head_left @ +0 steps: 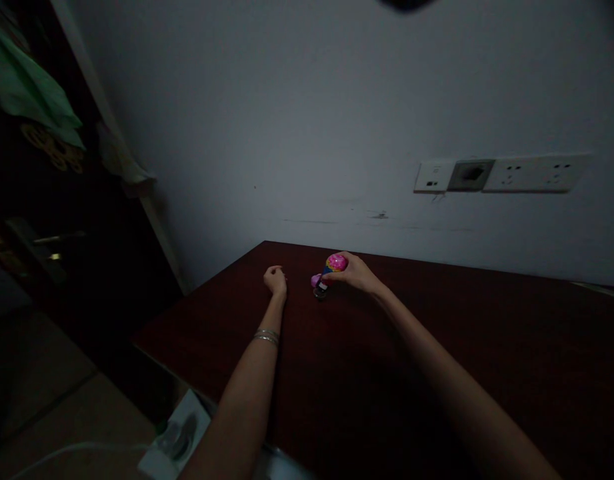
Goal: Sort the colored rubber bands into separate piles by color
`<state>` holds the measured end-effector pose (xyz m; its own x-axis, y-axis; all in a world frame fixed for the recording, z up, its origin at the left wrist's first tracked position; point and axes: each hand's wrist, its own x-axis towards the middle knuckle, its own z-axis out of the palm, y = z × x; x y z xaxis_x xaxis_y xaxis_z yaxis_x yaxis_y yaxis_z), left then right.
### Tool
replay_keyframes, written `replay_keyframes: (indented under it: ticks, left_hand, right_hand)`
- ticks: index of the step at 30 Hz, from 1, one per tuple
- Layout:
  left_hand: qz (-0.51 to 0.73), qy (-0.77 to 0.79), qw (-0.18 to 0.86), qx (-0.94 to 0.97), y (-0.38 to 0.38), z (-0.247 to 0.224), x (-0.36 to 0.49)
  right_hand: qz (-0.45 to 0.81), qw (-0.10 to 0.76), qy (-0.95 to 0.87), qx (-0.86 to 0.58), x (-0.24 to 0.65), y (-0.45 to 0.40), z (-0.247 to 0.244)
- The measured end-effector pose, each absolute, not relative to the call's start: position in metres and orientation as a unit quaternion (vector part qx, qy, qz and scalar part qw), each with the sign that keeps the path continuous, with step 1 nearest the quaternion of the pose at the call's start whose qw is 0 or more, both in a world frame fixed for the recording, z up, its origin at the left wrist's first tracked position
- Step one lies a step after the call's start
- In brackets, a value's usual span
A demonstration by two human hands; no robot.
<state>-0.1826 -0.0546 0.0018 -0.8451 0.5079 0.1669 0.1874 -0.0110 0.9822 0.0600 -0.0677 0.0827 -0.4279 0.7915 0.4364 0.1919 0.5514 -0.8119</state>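
Observation:
A small bottle with a pink top and a dark blue and yellow body is gripped in my right hand, tilted over the dark red table. Just left of it, a small pink object is on the table, partly hidden by the bottle. A small, clear, round piece shows below the bottle; whether it is joined to it I cannot tell. My left hand rests on the table to the left with its fingers curled and nothing visible in them. Silvery bangles circle the left wrist.
Behind the table stands a pale wall with a row of sockets at the right. A dark door with a handle and a hanging green cloth is at the left. A white box and a cable lie below the table's left edge.

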Motion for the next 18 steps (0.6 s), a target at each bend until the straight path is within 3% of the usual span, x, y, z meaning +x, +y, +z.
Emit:
replay_keyframes:
  ticks: [18]
  left_hand:
    - [0.676,0.675,0.125,0.268,-0.0519,0.0015,-0.1821]
  right_hand:
    - [0.410,0.443,-0.739,-0.299,0.0542,-0.0683,0.0822]
